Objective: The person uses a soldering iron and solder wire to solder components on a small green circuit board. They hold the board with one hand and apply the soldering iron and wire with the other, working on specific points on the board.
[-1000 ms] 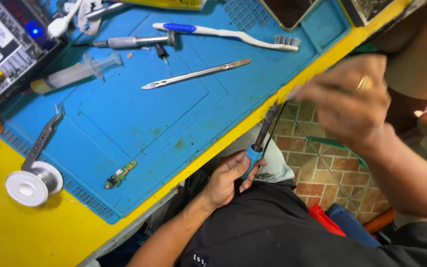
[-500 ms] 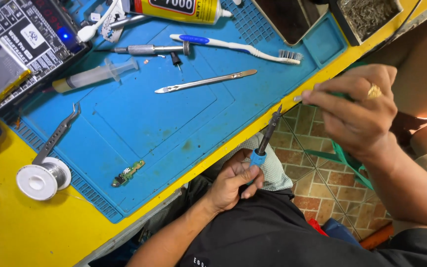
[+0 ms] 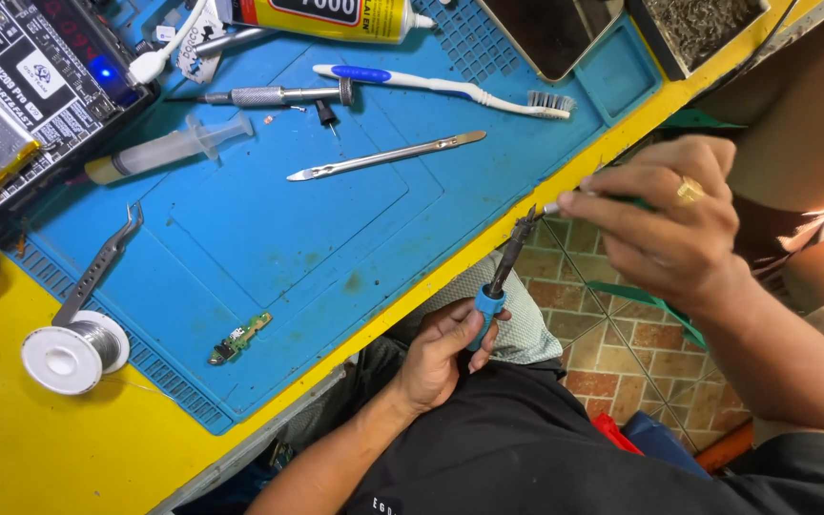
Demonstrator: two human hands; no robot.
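Left hand [image 3: 445, 353]: closed around the blue handle of a soldering iron [image 3: 500, 277], held below the edge of the desk [image 3: 97, 458], over the lap, tip pointing up.
Right hand [image 3: 665, 224]: fingers pinched on a small pale-tipped tool [image 3: 553, 207] whose end meets the iron's tip; what kind of tool it is I cannot tell.
Landmark: the blue mat [image 3: 269, 238] covering most of the yellow desk.
Soldering iron, place: just off the mat's near edge, out past the yellow rim and above the tiled floor [image 3: 622, 343].
On the mat, near edge: a small green circuit board [image 3: 238, 338], lying alone.
On the mat, middle: a flat metal pry tool [image 3: 388, 155], and a syringe [image 3: 169, 148] further left.
On the mat, far side: a white and blue toothbrush [image 3: 441, 89], a knurled metal driver [image 3: 274, 95] and a yellow glue tube [image 3: 336, 14].
Left of the mat: a spool of solder wire [image 3: 73, 348] with tweezers [image 3: 97, 267] leaning on it; a black meter box [image 3: 21, 95] at the far left corner.
Doing it well, as I judge: keep the left grip low on the insulated handle, steady that wrist against the thigh, and let the right fingers stay back from the hot tip, working with light strokes rather than pressure.
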